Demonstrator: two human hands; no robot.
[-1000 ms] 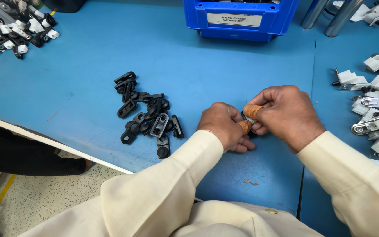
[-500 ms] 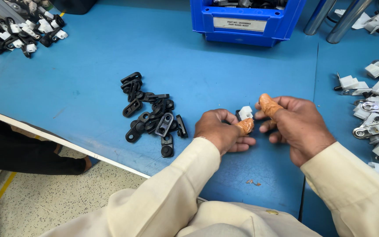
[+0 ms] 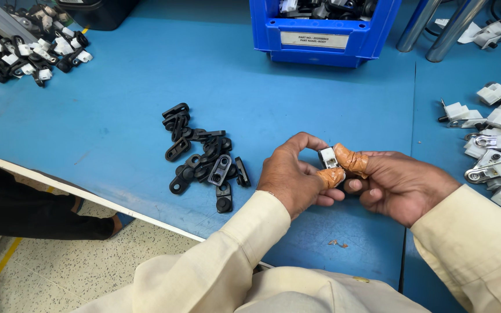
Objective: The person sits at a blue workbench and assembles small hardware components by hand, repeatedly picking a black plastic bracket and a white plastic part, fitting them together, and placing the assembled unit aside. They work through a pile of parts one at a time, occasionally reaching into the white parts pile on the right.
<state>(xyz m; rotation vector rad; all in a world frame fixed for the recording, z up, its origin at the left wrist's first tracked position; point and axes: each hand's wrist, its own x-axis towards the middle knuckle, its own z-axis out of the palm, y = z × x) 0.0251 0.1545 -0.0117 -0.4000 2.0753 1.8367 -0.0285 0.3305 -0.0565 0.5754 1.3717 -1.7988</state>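
Observation:
My left hand (image 3: pixel 292 175) and my right hand (image 3: pixel 400 184) meet over the blue table (image 3: pixel 129 69), both pinching a small white and grey plastic part (image 3: pixel 327 157). Orange tape wraps my left thumb tip and a right fingertip, which press on the part. Just left of my left hand lies a pile of several black plastic clips (image 3: pixel 201 155). Cream sleeves cover both forearms.
A blue bin (image 3: pixel 320 35) with parts stands at the back centre. White and metal parts (image 3: pixel 497 145) lie in a heap at the right. Black and white assembled pieces (image 3: pixel 24 49) lie at the far left. Two metal posts (image 3: pixel 430 29) rise at the back right.
My hands have drawn slightly apart and turned, so the small white part now shows between the taped fingertips. The view has shifted a little.

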